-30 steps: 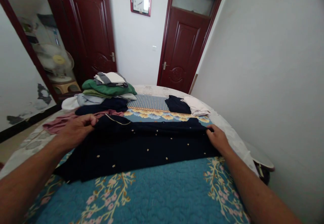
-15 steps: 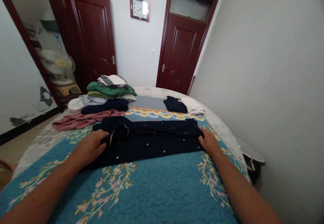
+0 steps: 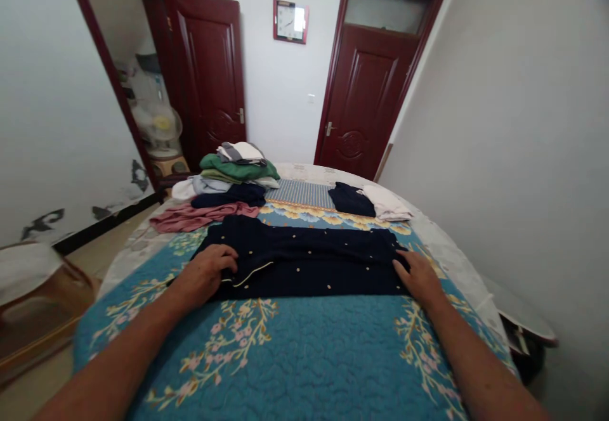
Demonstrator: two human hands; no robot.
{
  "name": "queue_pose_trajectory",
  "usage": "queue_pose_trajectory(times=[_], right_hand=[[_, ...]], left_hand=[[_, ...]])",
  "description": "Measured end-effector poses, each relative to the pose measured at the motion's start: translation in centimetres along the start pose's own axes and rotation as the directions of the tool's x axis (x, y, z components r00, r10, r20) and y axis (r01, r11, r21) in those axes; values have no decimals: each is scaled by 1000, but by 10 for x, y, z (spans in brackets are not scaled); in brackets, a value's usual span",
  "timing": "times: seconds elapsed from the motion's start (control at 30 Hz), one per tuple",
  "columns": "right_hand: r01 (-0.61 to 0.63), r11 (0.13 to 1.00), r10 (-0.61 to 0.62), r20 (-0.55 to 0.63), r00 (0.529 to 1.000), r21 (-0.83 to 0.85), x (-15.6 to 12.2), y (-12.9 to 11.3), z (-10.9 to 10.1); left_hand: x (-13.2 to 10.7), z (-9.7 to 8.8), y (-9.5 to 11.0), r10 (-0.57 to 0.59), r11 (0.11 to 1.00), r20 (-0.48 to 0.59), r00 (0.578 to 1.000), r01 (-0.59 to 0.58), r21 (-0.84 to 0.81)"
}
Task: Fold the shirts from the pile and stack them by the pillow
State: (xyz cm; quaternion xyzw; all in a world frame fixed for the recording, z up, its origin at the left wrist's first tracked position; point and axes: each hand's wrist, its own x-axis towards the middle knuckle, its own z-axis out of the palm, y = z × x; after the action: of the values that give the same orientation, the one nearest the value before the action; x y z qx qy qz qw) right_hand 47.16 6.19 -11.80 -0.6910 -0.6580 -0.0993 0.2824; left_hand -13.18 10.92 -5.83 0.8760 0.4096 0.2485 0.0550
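Observation:
A dark navy shirt (image 3: 295, 253) with small pale dots lies folded lengthwise across the bed. A pale trim line curves over its left part. My left hand (image 3: 212, 272) is closed on the fabric at that end, thumb and fingers pinched near the trim. At the opposite end, my right hand (image 3: 419, 276) rests on the edge of the shirt with thumb and forefinger apart. The undersides of both hands are hidden.
A blue floral quilt (image 3: 304, 357) covers the bed. Behind the shirt at left are a pink garment (image 3: 204, 216) and a pile topped by green cloth (image 3: 240, 168). A folded navy garment (image 3: 351, 199) and white garment (image 3: 386, 203) lie at back right.
The view has swung left, so everything sits further right. The shirt's left end lies flatter, and the raised dark loop with its pale edge has come down.

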Motion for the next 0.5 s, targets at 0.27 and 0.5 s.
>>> queue_pose_trajectory(times=[0.27, 0.5], right_hand=[[41, 999, -43, -56, 998, -32, -1, 17, 13], [-48, 999, 46, -106, 993, -15, -2, 10, 7]], left_hand=[[-14, 16, 30, 51, 997, -132, 990, -42, 71], [-13, 5, 22, -110, 993, -322, 940, 92, -71]])
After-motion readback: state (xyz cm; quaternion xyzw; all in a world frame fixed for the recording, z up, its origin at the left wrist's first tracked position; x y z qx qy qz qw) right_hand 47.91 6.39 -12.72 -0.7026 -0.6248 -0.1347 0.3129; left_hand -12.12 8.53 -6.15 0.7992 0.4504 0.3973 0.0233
